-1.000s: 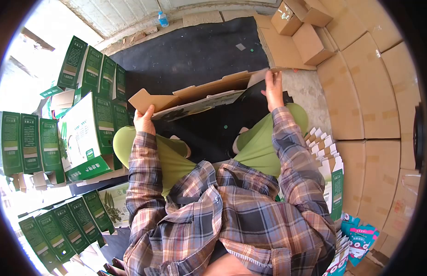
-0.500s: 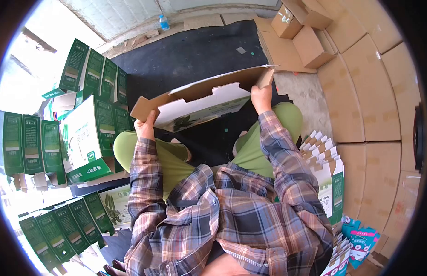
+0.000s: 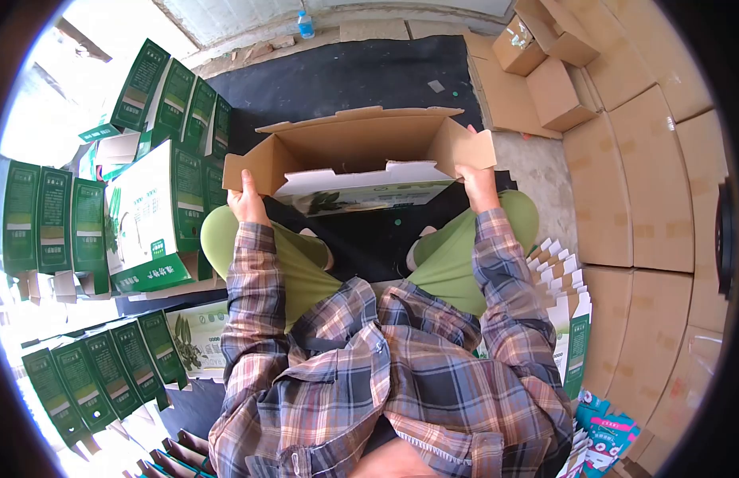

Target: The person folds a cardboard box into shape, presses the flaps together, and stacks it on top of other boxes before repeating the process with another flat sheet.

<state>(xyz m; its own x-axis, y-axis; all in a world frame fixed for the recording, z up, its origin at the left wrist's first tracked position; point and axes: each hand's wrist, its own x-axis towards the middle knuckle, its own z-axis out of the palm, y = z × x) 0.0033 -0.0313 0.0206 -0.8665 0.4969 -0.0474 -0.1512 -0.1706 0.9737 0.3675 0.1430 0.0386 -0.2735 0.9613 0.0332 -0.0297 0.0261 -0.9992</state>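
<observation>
Between my knees, a cardboard carton stands spread into a box shape, its brown inside facing up. The near wall is white outside, with a printed green plant picture. My left hand grips the carton's left end, thumb on the brown side flap. At the opposite end my right hand closes round the right side flap, part of its fingers hidden behind the cardboard. Both hands hold the carton above the black mat.
Green and white printed cartons stand in rows on my left, with more green cartons lower down. Stacked brown boxes line the right. Open brown boxes lie at the back right, and a water bottle stands by the wall.
The carton has opened wider from a narrow, slanted shape into a squarer box, and now sits more level. My right hand has moved lower and outward; the view has shifted slightly.
</observation>
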